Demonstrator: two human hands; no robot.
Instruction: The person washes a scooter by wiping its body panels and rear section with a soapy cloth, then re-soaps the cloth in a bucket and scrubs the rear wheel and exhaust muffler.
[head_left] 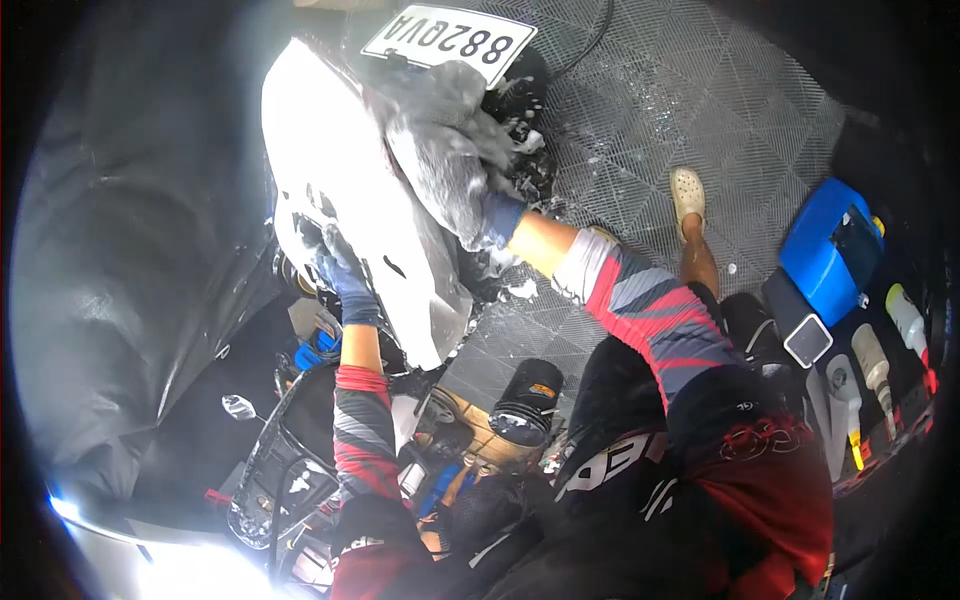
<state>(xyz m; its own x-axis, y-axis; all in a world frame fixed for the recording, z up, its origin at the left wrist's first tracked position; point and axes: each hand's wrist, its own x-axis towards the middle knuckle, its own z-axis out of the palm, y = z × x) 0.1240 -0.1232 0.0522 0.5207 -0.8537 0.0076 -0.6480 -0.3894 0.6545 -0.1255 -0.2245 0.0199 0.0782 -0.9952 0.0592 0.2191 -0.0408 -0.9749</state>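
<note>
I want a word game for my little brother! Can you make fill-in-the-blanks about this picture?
1. The left hand wears a ____ glove.
2. The right hand touches a grey cloth beside the big ____ panel.
3. The number plate appears upside ____.
4. The cream clog rests on the patterned ____.

Missing words: blue; white; down; floor.

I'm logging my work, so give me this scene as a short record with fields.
Left hand: at the white panel's edge
Right hand: at grey, foamy cloth against the panel; fingers hidden
Beyond cloth: number plate, upside down in view
Floor: grey, patterned, foam spots
Far right: blue container, bottles
Near centre: black container
</note>
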